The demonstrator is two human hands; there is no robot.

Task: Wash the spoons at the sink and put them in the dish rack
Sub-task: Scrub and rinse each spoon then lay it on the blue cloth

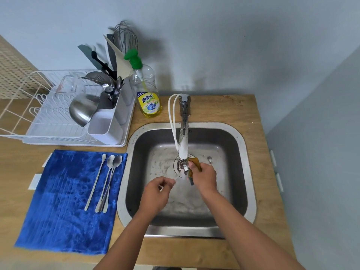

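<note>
Your left hand (155, 189) pinches a spoon (176, 177) under the tap (183, 137), your right hand (203, 177) grips the sponge (192, 168) against it. Three spoons (109, 180) wait on the blue cloth (64, 201), another (209, 159) lies in the sink (241, 145); the rack (48, 121) looks some way off full.

Three long steel spoons (106, 182) are lying side by side on the blue cloth. One small spoon (209, 160) is sitting in the sink (241, 152). White rack (48, 121) is standing behind the cloth.
</note>
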